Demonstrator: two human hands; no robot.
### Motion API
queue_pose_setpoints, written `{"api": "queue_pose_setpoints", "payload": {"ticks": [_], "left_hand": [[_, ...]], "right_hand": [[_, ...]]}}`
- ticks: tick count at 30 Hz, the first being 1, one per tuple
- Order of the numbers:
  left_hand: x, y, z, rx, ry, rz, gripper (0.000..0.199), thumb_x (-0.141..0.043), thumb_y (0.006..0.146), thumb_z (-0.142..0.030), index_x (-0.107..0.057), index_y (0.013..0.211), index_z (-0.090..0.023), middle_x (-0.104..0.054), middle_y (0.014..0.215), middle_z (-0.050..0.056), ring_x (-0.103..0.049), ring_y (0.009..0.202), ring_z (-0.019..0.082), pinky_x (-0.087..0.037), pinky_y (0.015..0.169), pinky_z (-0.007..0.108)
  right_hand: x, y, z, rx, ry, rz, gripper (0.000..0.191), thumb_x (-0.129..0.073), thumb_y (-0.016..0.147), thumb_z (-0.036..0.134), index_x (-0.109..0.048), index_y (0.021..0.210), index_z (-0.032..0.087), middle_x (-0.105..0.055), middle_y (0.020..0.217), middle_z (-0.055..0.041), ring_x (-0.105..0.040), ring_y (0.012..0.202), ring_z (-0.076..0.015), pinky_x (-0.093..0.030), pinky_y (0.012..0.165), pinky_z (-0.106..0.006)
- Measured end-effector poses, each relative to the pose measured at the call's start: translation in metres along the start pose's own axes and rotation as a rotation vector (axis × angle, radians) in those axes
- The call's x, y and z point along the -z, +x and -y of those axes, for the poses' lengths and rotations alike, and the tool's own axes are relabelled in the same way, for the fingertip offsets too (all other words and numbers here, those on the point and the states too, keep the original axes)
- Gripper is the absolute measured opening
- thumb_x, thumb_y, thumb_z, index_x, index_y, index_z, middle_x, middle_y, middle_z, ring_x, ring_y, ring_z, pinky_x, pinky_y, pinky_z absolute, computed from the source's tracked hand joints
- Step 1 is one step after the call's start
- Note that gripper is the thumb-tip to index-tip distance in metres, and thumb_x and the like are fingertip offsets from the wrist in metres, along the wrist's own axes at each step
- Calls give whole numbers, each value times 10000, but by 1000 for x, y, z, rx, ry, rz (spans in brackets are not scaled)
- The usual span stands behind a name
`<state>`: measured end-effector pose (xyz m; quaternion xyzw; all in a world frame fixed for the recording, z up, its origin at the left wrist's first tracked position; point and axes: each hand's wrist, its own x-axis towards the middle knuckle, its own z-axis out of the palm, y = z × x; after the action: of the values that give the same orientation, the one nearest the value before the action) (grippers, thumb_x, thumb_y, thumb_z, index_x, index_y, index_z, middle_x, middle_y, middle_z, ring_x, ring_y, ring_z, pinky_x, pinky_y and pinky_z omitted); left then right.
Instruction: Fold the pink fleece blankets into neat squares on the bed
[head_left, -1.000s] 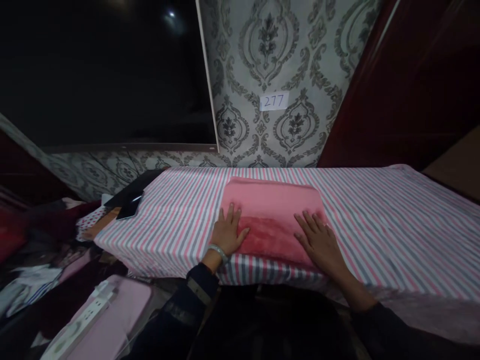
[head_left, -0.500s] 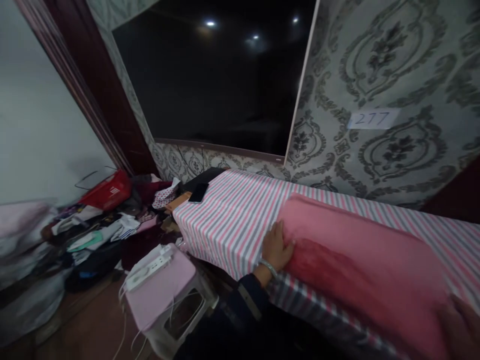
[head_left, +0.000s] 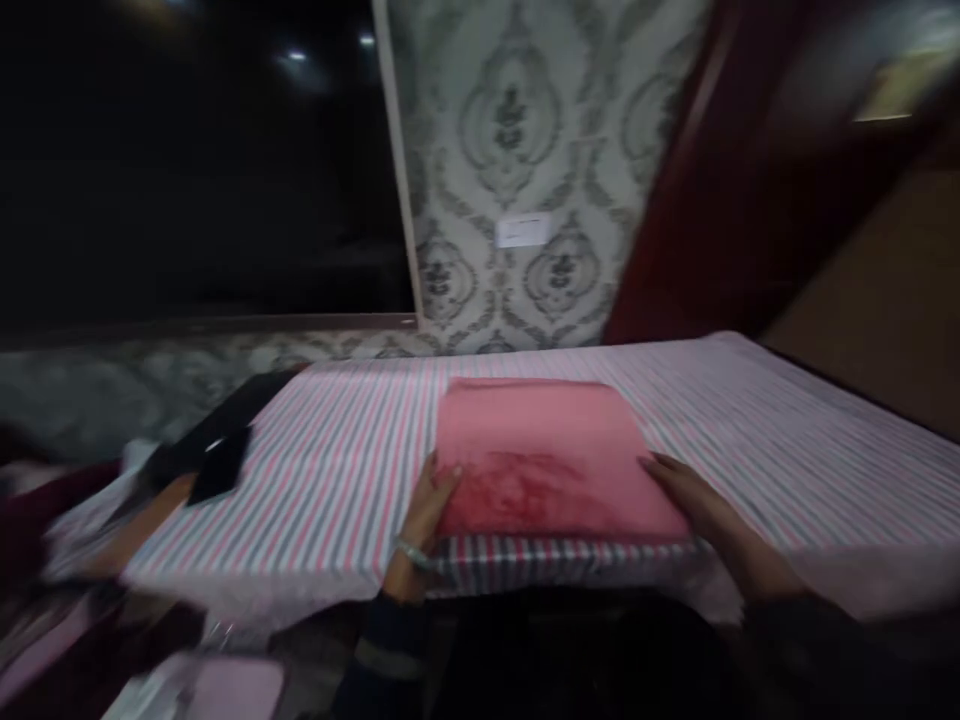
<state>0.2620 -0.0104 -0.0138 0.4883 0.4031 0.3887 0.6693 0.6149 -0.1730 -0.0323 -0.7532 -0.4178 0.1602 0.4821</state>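
Observation:
A folded pink plush cloth (head_left: 551, 430) lies flat on the striped table cover, with a darker red patch across its near part. My left hand (head_left: 427, 510), wearing a bracelet, touches its left edge, with thumb and fingers apart and the thumb on top. At the opposite edge, my right hand (head_left: 690, 495) rests with its fingers stretched toward the cloth. Some of the fingers are blurred or hidden along the sides.
The pink, grey and white striped cover (head_left: 337, 440) drapes over the table. A dark phone (head_left: 221, 465) lies at its left end. A large television (head_left: 202, 170) hangs behind. Part of a pink stool (head_left: 236, 690) shows low on the left, near piled clothes.
The view has swung right, bringing the cloth to the middle and my right hand further into sight. Both hands stay at the cloth's edges, and the cloth remains folded.

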Motion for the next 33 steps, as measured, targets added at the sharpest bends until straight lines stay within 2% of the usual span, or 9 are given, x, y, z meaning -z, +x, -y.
{"api": "queue_pose_setpoints", "payload": {"ticks": [2,5,7,9,15,20,24,27,33], "left_hand": [[6,5,2,-40,194,-3,729,-699,835,-527,-408,1480,-353,-582,1462,66,-583,1316,303,-552,1054,455],[23,13,6,-194,478,46,717,-809,680,-425,-544,1346,-433,-509,1529,-43,-338,1500,293,-368,1228,441],[31,18,7,-265,532,74,691,-862,512,-303,-660,1161,-424,-464,1557,-87,-174,1552,318,-172,1298,440],[31,19,3,-296,512,82,621,-839,459,-261,-703,1046,-407,-507,1521,-87,-182,1547,343,-117,1306,439],[-14,-5,-21,-152,247,-39,536,-761,675,-373,-672,1200,-434,-655,1356,-73,-409,1463,283,-440,1181,393],[-45,-35,-23,3,-87,-71,497,-700,829,-350,-615,1312,-269,-694,1287,44,-627,1257,255,-550,1055,361],[-53,-60,-21,58,-172,-118,435,-708,831,-284,-648,1261,-245,-703,1267,55,-612,1278,262,-522,1087,385],[-62,-78,-24,-23,-149,-140,484,-745,808,-297,-646,1281,-272,-674,1330,33,-501,1397,260,-450,1159,381],[-88,-127,-15,-2,-92,-28,748,-810,764,-427,-515,1443,-324,-647,1380,53,-497,1399,296,-446,1165,421]], "right_hand": [[3,-3,11,-278,302,75,479,-638,807,591,-716,1121,238,-765,1006,-143,-734,944,-323,-600,853,-458],[8,-12,30,-327,627,11,406,-769,724,428,-697,1073,233,-745,1143,-108,-707,1059,-274,-558,974,-391],[10,-21,38,-366,816,-39,356,-763,711,347,-682,1032,215,-754,1099,-98,-712,1045,-260,-559,971,-378],[11,-29,40,-417,959,-70,259,-701,751,334,-669,972,202,-765,981,-99,-724,1005,-267,-586,916,-382],[22,-41,41,-401,1182,-116,333,-564,883,538,-638,950,221,-757,901,-98,-726,974,-278,-610,790,-376],[-16,-78,40,-396,1559,-14,478,-667,823,655,-656,1051,235,-764,917,-72,-722,870,-262,-587,774,-419],[-54,-104,48,-461,1564,-86,419,-807,747,526,-657,1051,280,-764,908,0,-712,805,-217,-580,780,-386],[-67,-99,64,-467,1502,-167,439,-812,736,488,-661,1089,273,-766,1003,-2,-711,848,-224,-589,778,-389],[-42,-72,79,-265,1317,-390,531,-869,556,248,-670,1048,220,-763,935,0,-702,865,-226,-589,786,-341]]}}
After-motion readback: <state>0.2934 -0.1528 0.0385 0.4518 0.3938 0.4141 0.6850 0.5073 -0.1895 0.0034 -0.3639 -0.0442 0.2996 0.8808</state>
